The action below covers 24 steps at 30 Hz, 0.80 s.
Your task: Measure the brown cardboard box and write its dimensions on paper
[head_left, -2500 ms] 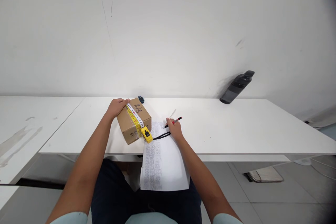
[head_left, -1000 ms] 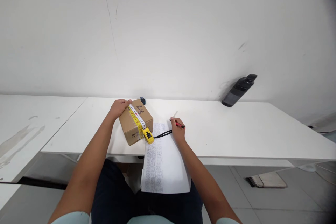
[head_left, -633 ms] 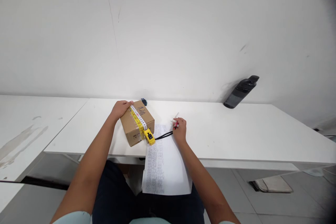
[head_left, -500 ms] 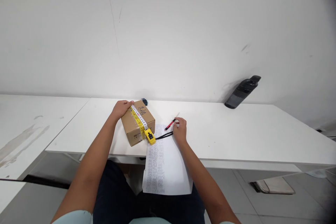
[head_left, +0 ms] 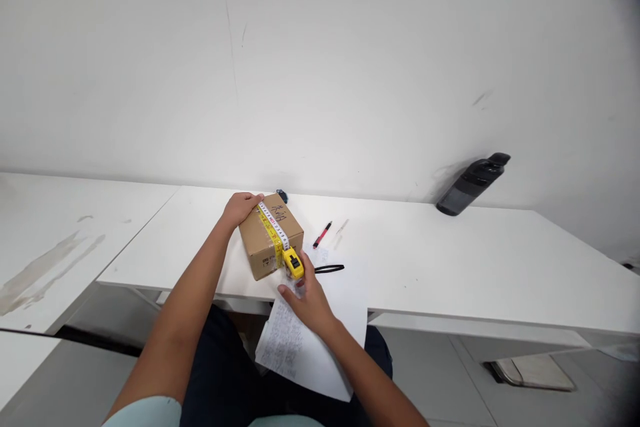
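Observation:
My left hand (head_left: 242, 207) grips the far left edge of a brown cardboard box (head_left: 256, 237), its fingertips at the end of a pulled-out tape. That white-and-yellow tape (head_left: 275, 224) runs across the box top to the yellow tape measure (head_left: 294, 263), which hangs at the box's near right corner. Around the case's near side, my right hand (head_left: 309, 299) has thumb and fingers apart; whether a fingertip touches it I cannot tell. A black wrist strap (head_left: 330, 268) trails right over a written sheet of paper (head_left: 320, 347), which droops past the table edge.
A red-and-black pen (head_left: 323, 235) lies right of the box, beside a small clear item (head_left: 341, 230). Behind the box sits a small dark object (head_left: 283, 196). A black bottle (head_left: 470, 185) stands near the wall on the white table (head_left: 440, 260).
My right hand has moved from beside the pen down and left to the tape measure. The pen stays on the table. The paper's lower end has swung, and the view has shifted slightly.

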Each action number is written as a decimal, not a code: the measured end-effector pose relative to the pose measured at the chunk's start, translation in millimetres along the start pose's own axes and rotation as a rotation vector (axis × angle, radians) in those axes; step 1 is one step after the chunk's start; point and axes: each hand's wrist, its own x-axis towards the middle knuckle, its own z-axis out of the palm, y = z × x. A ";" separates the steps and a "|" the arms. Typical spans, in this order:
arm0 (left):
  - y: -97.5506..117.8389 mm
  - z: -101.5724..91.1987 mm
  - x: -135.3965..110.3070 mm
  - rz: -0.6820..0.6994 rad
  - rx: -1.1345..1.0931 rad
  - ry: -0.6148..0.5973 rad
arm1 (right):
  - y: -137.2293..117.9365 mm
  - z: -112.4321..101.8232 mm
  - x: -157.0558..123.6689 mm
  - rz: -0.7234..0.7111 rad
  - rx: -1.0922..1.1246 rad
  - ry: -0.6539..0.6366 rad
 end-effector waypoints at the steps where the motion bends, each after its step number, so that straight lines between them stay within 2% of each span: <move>1: -1.2 0.4 0.5 0.000 0.004 0.003 | -1.7 7.9 -2.1 0.048 0.019 0.022; 3: -2.4 0.8 1.1 -0.001 0.010 0.007 | -2.4 18.8 -1.8 0.099 0.070 0.082; 6: -2.4 0.8 1.2 0.001 0.017 0.005 | -2.0 21.6 1.5 0.095 0.122 0.193; 12: 0.5 0.0 -1.9 -0.002 0.024 -0.004 | -14.7 -0.5 -5.7 0.064 0.059 0.442; 16: 1.9 0.0 -4.1 -0.003 0.038 -0.001 | -24.3 -14.6 -8.6 0.033 -0.037 0.470; 24: -0.3 -0.5 -2.2 0.001 0.056 -0.002 | -39.6 -29.1 -11.1 -0.146 -0.178 0.489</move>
